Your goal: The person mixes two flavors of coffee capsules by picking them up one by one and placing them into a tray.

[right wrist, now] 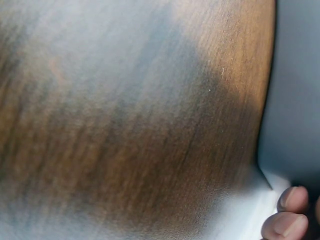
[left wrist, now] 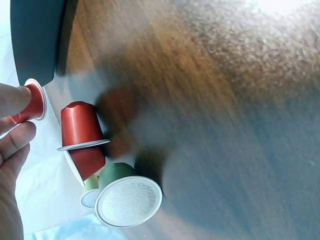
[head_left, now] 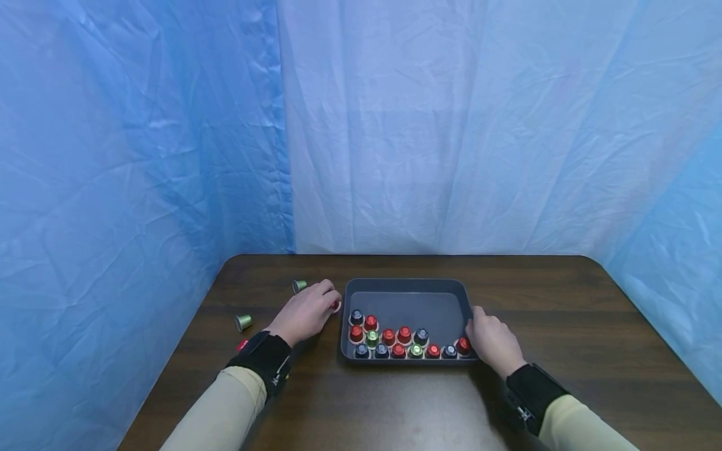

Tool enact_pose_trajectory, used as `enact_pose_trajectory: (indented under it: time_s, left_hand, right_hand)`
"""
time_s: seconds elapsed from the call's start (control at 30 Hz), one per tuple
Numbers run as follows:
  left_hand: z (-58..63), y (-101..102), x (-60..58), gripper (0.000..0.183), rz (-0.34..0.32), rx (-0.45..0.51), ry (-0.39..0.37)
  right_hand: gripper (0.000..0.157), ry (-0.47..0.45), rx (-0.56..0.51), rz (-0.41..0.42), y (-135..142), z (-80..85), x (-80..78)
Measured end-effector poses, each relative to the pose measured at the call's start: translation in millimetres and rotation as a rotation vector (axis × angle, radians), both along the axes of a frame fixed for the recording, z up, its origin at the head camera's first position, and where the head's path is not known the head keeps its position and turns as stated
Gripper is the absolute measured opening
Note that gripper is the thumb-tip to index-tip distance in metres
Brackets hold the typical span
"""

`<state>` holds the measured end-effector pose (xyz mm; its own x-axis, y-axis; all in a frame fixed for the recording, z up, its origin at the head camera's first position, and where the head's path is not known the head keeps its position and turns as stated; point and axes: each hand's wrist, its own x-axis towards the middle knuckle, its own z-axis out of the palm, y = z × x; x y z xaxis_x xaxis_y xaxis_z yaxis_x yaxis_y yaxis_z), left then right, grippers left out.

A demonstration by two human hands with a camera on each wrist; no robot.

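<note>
My left hand (head_left: 306,313) pinches a red coffee capsule (left wrist: 36,102) between thumb and fingers, just left of the dark grey tray (head_left: 414,285). My right hand (head_left: 495,341) holds the tray by its right side; in the right wrist view, curled fingertips (right wrist: 286,226) lie at the tray's outer wall (right wrist: 295,100). Inside the tray, several red, dark blue and green capsules stand lid down, in rows along the front and up the left side. In the left wrist view, loose red capsules (left wrist: 81,125) and green capsules (left wrist: 129,200) lie on the table.
On the brown wooden table (head_left: 536,300), one green capsule (head_left: 244,322) lies at the left and another green capsule (head_left: 299,285) sits behind my left hand. A red capsule (head_left: 242,344) is partly hidden by the left wrist strap. Blue sheeting (head_left: 395,125) hangs around the table.
</note>
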<state>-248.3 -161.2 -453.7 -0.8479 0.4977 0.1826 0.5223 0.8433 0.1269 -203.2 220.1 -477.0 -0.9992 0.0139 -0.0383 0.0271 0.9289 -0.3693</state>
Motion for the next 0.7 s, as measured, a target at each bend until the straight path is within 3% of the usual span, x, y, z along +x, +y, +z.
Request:
enact_pose_trajectory:
  time_s: [0.37,0.7]
  left_hand:
    - [6.9,12,-1.3,0.026,-0.082,0.054,0.108]
    - [7.8,30,-2.0,0.021,-0.132,0.049,0.105]
  right_hand:
    - [0.042,-0.005,0.004,-0.005,-1,0.0,0.1]
    - [0.043,0.004,0.000,-0.001,0,-0.9,0.0]
